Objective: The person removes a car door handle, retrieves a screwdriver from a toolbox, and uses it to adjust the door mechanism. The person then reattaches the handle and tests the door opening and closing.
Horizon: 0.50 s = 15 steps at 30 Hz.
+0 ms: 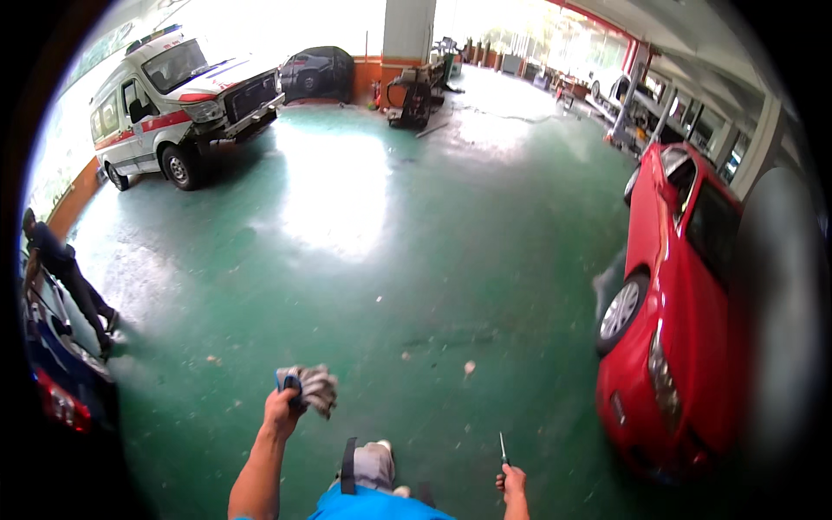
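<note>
My left hand [281, 412] is closed, raised in front of me on the left. Bunched greyish-white work gloves [319, 390] stick out from it. Against the gloves, in the same grip, sits a small blue-and-black object [290, 381] whose kind I cannot make out. Lower and to the right, my right hand [512, 482] is wrapped round a screwdriver [503, 448] with a dark handle. Its thin metal shaft points up and away from me. Both hands are in the air above the green floor [416, 303], apart from each other.
On the right stands a red car [672, 347]. A white van [165, 108] with red stripes and an exposed front is at the far left. Another person [74, 277] leans over a dark blue car [65, 368] at the left edge. Ahead rises a pillar [407, 35] with equipment around it.
</note>
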Tool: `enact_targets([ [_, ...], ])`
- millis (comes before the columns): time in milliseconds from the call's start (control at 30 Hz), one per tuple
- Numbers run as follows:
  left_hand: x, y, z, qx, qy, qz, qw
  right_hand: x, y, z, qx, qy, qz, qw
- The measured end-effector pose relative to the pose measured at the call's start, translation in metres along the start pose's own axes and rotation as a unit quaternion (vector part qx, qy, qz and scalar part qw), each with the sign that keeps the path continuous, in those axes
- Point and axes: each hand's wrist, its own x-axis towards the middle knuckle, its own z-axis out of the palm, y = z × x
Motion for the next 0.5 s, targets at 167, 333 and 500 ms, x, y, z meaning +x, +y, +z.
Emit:
enact_targets([
  [167, 0.198, -0.073, 0.147, 0.041, 0.079, -0.049, 0.995, 0.208, -0.239, 0.059, -0.011, -0.031, -0.119, 0.992],
  [333, 0.378, -0.051, 0.338, 0.092, 0.063, -0.064, 0.992, 0.320, -0.326, 0.097, 0.001, -0.015, 0.026, 1.000],
  [500, 0.538, 0.033, 0.591, 0.283, -0.100, 0.015, 0.954, 0.388, -0.430, 0.135, 0.024, -0.008, 0.134, 0.991],
])
